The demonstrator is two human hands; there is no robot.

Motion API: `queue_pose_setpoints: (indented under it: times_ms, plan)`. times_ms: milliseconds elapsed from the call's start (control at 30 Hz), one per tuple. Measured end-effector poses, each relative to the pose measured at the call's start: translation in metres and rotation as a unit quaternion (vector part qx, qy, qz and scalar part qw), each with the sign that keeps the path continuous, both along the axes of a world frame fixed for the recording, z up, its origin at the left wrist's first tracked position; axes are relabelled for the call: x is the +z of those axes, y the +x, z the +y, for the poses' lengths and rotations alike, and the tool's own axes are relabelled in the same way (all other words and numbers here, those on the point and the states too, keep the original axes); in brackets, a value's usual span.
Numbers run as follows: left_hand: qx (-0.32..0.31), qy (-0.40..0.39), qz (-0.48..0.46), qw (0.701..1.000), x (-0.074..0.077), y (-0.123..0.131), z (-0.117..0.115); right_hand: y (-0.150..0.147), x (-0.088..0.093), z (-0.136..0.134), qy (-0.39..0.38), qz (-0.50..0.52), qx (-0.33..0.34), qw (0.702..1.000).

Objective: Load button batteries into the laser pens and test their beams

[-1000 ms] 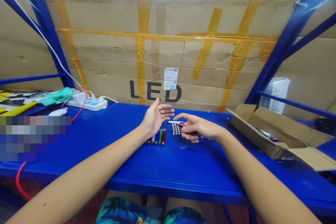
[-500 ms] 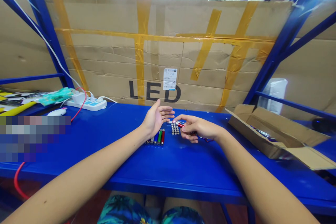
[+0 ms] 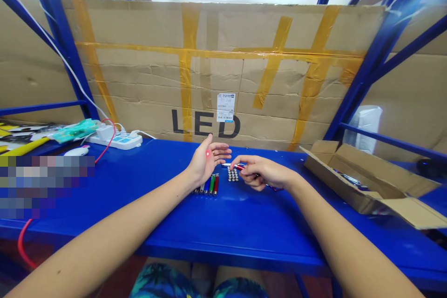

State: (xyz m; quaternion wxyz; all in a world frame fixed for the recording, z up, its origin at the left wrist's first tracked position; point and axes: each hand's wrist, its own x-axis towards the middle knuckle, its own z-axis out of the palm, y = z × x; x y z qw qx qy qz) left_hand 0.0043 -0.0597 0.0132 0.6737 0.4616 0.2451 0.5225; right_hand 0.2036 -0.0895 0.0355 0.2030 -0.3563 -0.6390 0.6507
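My left hand (image 3: 206, 162) is held up with the palm turned to the right and the fingers stretched out, holding nothing. A red glowing dot shows on that palm. Opposite it, my right hand (image 3: 261, 171) has its fingers closed round a red laser pointer (image 3: 239, 166), its front end towards the left palm. Between and below the hands stand several small round silver pieces (image 3: 233, 175), like button cells, in a tight block. Just beyond them lies a silver pen-like piece (image 3: 226, 165). Under my left hand is a row of coloured metal tubes (image 3: 212, 185), partly hidden by the wrist.
An opened cardboard box (image 3: 356, 195) with metallic pieces inside is at the right. A white power strip (image 3: 120, 139) with plugs and cables stands at the back left, beside a pile of packets (image 3: 75, 129). A tall cardboard sheet (image 3: 153, 84) closes off the back of the blue table (image 3: 237, 228).
A red light dot now appears on my left palm, where none showed before. Both hands are almost in the same place. The view has tilted slightly upward.
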Motion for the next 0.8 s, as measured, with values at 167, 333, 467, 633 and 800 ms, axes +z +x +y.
queue_pose_setpoints:
  times_ms: [167,333,467,633,800]
  plan:
    - [0.004,-0.002,0.004,1.0,0.0009,0.0,-0.0006,0.0001,-0.0002,0.0005,-0.001,-0.004,-0.007,1.0]
    - [0.003,-0.003,0.0,1.0,0.0016,-0.0004,-0.0004,0.001,-0.001,0.0011,0.0,-0.008,-0.01,1.0]
    - [0.005,0.004,-0.003,1.0,0.0012,-0.0009,-0.0004,0.0022,-0.0005,0.0009,0.005,-0.016,0.0,1.0]
    - [0.007,0.002,-0.014,1.0,0.0009,-0.001,-0.0005,0.0022,0.0002,0.0002,0.007,-0.012,0.01,1.0]
    - [0.007,0.002,-0.018,1.0,0.0019,-0.0016,-0.0013,0.0018,0.0004,0.0001,0.01,-0.012,0.011,1.0]
